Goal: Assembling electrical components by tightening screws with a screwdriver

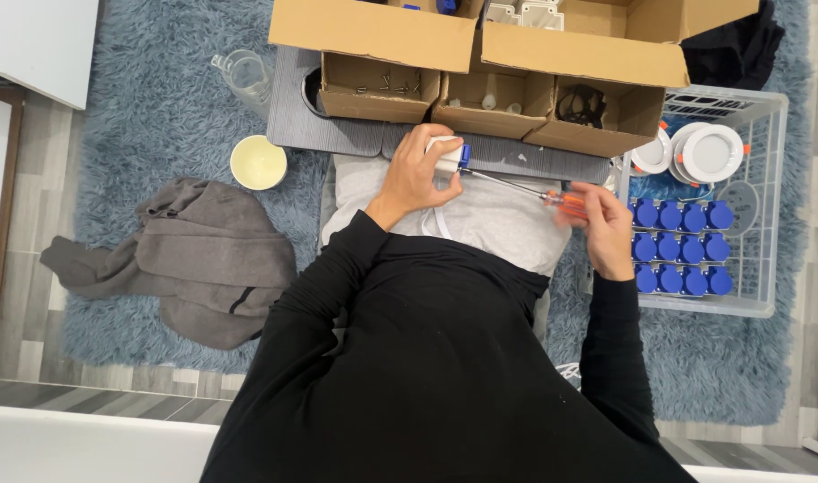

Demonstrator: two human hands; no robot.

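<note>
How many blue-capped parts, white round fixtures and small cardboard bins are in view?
Blue-capped parts in the crate: 12
White round fixtures: 3
Small cardboard bins: 3
Total: 18

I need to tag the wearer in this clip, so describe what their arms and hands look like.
Both arms are covered by long black sleeves of a plain top, fitted and reaching to the wrists, with no visible stripes or prints. The left hand and right hand are bare: no gloves. No watch, ring or bracelet can be made out at this size.
</note>
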